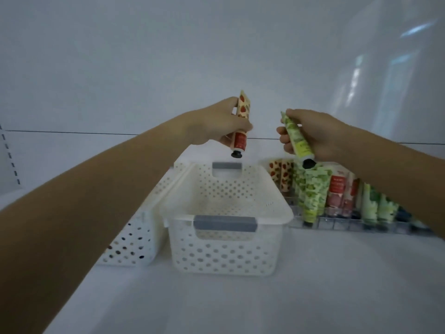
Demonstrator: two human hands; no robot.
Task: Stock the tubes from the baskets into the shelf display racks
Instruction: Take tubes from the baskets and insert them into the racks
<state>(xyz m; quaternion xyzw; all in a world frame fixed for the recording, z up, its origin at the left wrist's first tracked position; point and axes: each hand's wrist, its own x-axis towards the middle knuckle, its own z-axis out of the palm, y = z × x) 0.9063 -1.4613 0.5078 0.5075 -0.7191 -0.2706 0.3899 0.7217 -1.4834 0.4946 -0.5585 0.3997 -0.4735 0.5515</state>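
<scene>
My left hand (216, 124) grips a cream tube with red strawberries (241, 126), black cap pointing down, above the far rim of a white perforated basket (226, 210). My right hand (315, 133) holds a green-leaf patterned tube (297, 139), cap down, just above the clear display rack (337, 221). The rack stands right of the basket and holds several upright tubes: strawberry ones at the back, green-leaf ones in the middle, pink and pale green ones further right. The basket's inside looks bare.
A second white perforated basket (134, 239) sits left of the first, partly behind my left forearm. Both stand on a white shelf (289, 297) with a white back panel (168, 68). A slotted upright strip (10, 160) runs at the far left.
</scene>
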